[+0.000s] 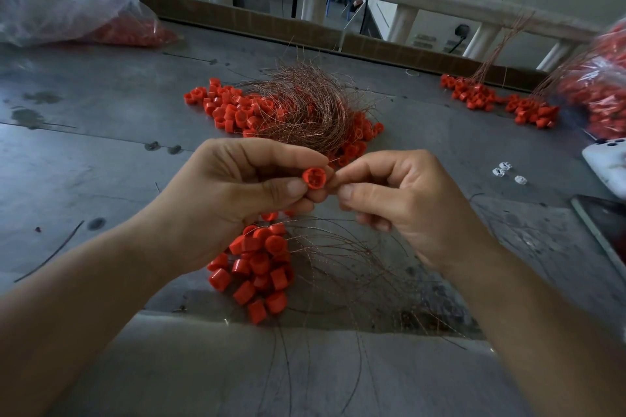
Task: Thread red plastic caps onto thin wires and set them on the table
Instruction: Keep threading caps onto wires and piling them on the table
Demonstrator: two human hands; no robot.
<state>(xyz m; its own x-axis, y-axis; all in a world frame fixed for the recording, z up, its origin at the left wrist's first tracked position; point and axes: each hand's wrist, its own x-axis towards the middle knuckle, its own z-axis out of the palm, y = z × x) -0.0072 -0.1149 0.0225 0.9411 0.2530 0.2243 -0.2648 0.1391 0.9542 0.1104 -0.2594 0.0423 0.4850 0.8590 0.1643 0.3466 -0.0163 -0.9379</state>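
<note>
My left hand [237,186] pinches a single red plastic cap [314,178] between thumb and fingers, its hollow side facing me. My right hand [399,193] sits right beside the cap and pinches a thin wire [333,161] at the cap's edge. Below the hands lies a cluster of red caps with wires in them [257,267], their wires [345,257] fanning to the right. Farther back, a tangle of copper wire [305,108] lies over a pile of loose red caps [230,108].
A plastic bag of red caps [78,13] lies at the back left and another bag [599,85] at the right edge. More wired caps [491,98] sit back right. Small white parts [506,173], a white device [606,162] and a dark slab [606,230] lie right on the grey metal table [101,152].
</note>
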